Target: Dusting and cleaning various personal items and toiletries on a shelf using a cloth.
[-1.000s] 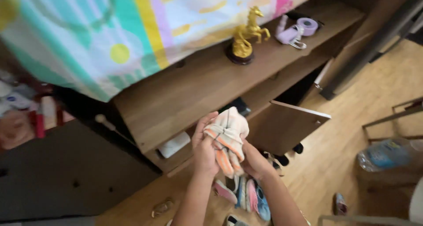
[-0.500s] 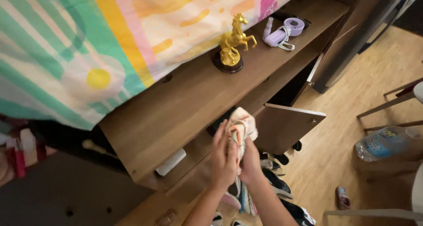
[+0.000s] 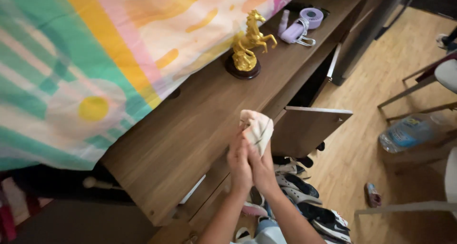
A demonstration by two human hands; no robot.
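Both my hands are clasped together around a crumpled cream cloth [image 3: 258, 128] with faint orange marks. My left hand [image 3: 239, 163] and my right hand [image 3: 262, 168] press against each other below the cloth, which sticks up from between them. They are held just off the front edge of a long wooden cabinet top [image 3: 190, 125]. A golden horse figurine [image 3: 248, 43] on a dark round base stands farther back on that top.
A lilac hand fan with cord [image 3: 301, 26] lies at the far end of the top. A cabinet door [image 3: 309, 127] stands open beside my hands. Shoes [image 3: 297, 191] crowd the floor below. A colourful striped sheet [image 3: 85, 68] covers the left. A plastic bottle [image 3: 404, 132] and chair legs stand right.
My hands with the cloth have moved up and closer to the cabinet's front edge. The cloth is bunched tighter between my hands. The view has shifted right along the cabinet.
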